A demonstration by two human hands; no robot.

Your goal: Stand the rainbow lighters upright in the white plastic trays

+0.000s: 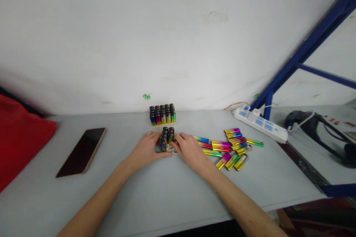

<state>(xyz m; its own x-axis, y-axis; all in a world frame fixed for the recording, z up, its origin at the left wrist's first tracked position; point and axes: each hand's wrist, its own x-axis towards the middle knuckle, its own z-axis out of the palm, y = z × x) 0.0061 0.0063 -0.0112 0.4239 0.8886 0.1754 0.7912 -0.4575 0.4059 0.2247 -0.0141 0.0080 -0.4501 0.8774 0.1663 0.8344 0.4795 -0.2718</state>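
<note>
A small cluster of upright lighters point(164, 140) with black tops and shiny coloured bodies stands between my two hands. My left hand point(148, 146) curls around its left side, with the thumb stretched along the front bottom edge. From the right, the bent fingers of my right hand point(187, 148) press on a lighter at the cluster's edge; its body is mostly hidden by them. Just behind stands a neat block of lighters point(162, 116) in several rows. To the right lies a loose heap of metallic rainbow lighters point(236, 142), some reaching close to my right hand.
A dark phone point(82, 152) lies on the grey table point(155, 200) at left, beside a red cloth or bag point(22, 137). A white power strip point(260, 124) lies at right, near a blue metal frame point(289, 70) and a black headset-like device point(319, 129). A white wall closes the back.
</note>
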